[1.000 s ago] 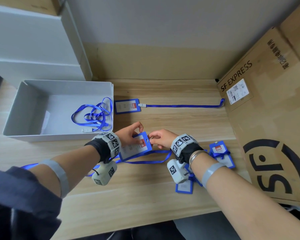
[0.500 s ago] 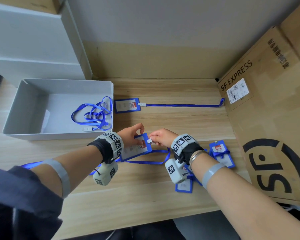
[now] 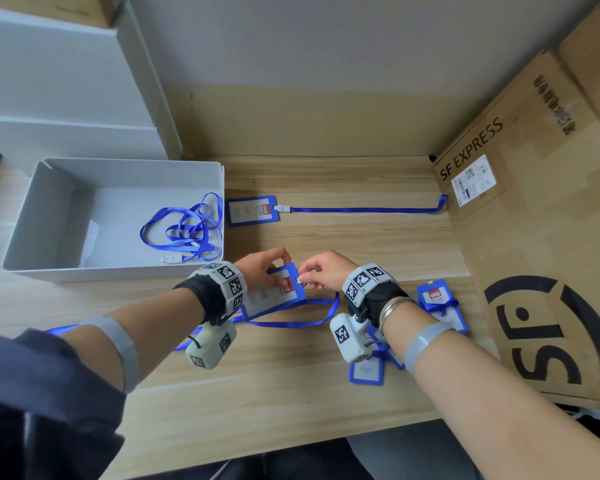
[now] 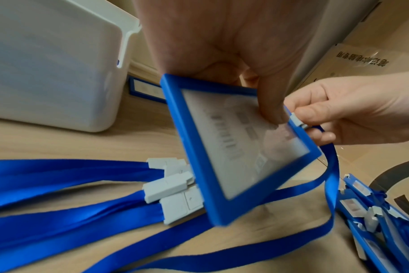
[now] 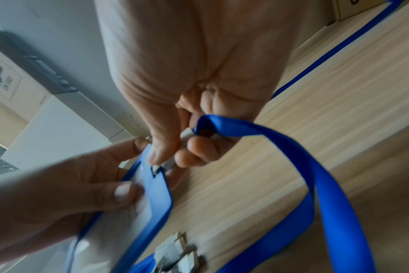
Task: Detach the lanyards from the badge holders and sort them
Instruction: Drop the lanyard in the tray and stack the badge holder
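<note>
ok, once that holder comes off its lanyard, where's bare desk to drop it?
Bare wooden desk along the near edge, between the forearms. Another free strip lies between the far blue badge holder with its straight lanyard and the hands. Crowded: the blue holder pile under the right wrist, and loose lanyard clips under the left. The grey bin holds coiled lanyards.

The desk [image 3: 326,244] is light wood. A grey box [image 3: 84,271] sits on its left side. Just beside the box lies a blue badge holder [image 3: 252,210], with its blue lanyard [image 3: 361,210] stretched straight to the right. A big brown cardboard box [image 3: 534,254] sits on the right. Near it lies a pile of blue badge holders [image 3: 440,306]. More blue lanyards [image 4: 70,184] with white clips lie near the front.
</note>
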